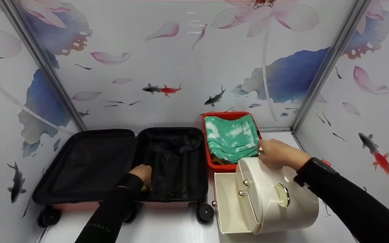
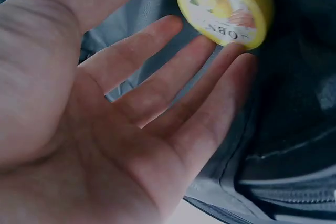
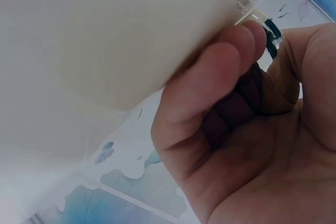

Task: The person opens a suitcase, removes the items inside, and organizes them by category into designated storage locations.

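My left hand (image 1: 143, 174) reaches down into the near left part of the black-lined suitcase half (image 1: 171, 168). In the left wrist view its fingers are nearly straight, and the fingertips are at the edge of a round yellow tub (image 2: 226, 11) with fruit printed on its lid. Over at the right, my right hand (image 1: 275, 153) holds the far upper side of a glossy cream drawer box (image 1: 292, 209). In the right wrist view its fingers (image 3: 210, 72) curl against the box, by a clear, gold-edged part. One drawer (image 1: 231, 202) stands pulled out to the left.
The suitcase's other half (image 1: 93, 165) lies open at the left, with wheels (image 1: 205, 212) along the near edge. Behind the drawer box stands a red basket (image 1: 223, 167) holding folded green-and-white cloth (image 1: 231, 136). Printed panels (image 1: 167, 60) enclose the back and sides.
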The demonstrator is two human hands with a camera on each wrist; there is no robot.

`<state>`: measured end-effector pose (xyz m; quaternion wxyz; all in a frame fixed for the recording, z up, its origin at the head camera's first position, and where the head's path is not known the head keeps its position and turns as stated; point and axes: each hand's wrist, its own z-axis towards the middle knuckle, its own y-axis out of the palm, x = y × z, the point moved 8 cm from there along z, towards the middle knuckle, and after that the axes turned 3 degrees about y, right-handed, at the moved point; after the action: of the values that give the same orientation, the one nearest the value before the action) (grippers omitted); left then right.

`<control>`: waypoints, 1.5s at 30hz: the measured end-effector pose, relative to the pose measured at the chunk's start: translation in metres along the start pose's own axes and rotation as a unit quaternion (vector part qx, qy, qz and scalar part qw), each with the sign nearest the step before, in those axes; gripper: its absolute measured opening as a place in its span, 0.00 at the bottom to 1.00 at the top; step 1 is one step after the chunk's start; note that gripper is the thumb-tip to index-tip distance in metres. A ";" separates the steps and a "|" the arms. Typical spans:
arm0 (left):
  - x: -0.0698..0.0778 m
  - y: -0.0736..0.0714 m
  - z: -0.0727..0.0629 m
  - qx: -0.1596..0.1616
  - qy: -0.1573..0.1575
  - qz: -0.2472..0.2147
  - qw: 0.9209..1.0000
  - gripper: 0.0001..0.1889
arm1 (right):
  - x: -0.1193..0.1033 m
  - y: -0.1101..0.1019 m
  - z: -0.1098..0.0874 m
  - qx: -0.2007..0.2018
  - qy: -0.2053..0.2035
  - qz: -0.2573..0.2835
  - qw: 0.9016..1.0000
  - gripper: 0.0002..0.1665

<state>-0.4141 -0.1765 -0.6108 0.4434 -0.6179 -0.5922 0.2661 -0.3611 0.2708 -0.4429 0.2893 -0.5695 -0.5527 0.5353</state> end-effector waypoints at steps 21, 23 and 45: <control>0.034 -0.024 -0.005 0.156 0.112 0.022 0.981 0.17 | 0.002 0.004 0.000 -0.010 0.006 0.006 1.000 0.20; 0.060 -0.038 -0.021 0.172 0.118 0.021 0.978 0.21 | 0.002 0.004 0.000 -0.010 0.006 0.009 1.000 0.20; 0.293 0.030 -0.077 0.223 0.374 0.075 0.897 0.14 | 0.000 0.000 0.001 -0.007 -0.007 0.001 1.000 0.18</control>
<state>-0.2875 0.0915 -0.5432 0.7368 -0.5995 -0.2603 0.1731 -0.3617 0.2707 -0.4433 0.2805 -0.5682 -0.5577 0.5362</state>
